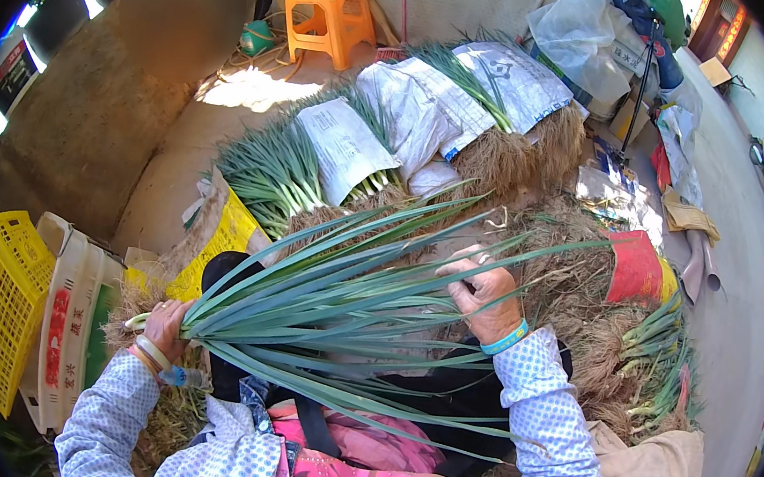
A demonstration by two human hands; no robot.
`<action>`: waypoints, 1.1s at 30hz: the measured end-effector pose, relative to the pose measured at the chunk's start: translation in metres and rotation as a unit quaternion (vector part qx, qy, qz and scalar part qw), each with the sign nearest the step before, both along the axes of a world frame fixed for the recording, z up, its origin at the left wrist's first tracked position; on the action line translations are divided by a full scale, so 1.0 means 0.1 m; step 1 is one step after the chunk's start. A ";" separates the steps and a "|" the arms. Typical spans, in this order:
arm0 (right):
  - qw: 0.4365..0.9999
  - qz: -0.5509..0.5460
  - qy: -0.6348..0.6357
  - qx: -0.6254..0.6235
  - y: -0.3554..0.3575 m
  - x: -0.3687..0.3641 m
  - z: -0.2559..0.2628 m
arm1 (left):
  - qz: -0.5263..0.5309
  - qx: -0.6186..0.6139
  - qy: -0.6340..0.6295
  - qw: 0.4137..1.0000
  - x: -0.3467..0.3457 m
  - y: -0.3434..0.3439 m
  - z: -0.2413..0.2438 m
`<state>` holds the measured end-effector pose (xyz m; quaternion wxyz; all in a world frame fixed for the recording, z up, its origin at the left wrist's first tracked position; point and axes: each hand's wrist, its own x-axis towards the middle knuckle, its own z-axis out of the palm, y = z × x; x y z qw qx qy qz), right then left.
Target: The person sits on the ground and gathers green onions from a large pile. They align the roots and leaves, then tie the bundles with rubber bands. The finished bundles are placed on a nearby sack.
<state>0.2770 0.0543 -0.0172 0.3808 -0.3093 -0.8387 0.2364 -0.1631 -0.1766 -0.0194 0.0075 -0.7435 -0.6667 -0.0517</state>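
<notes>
My left hand (168, 327) grips a bunch of green onions (317, 309) near its white base. Roots and pale stem ends stick out to the left of that fist. The long green leaves fan to the right across my lap. My right hand (485, 296) is among the leaves towards their tips, with thumb and fingers curled. Whether it pinches a leaf is not clear. A light blue band circles the right wrist.
Bundled green onions (277, 170) lie ahead, partly under white woven sacks (346, 146). Roots and trimmings (563, 259) are heaped at right, beside more onions (659, 348). White crates (66, 315) and a yellow crate (3, 305) stand left. Behind are an orange stool (329, 17) and a tripod (639, 91).
</notes>
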 end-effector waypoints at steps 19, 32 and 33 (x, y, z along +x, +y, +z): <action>0.985 -0.123 -0.082 -0.086 0.46 0.71 0.06 | 0.006 -0.008 -0.016 1.000 -0.05 0.03 -0.08; 0.971 -0.062 0.006 -0.231 0.46 0.19 -0.57 | 0.009 -0.010 0.015 1.000 0.00 0.05 -0.03; 0.954 -0.143 0.043 -0.260 0.48 0.18 -0.59 | 0.004 -0.007 0.014 1.000 0.00 0.06 -0.03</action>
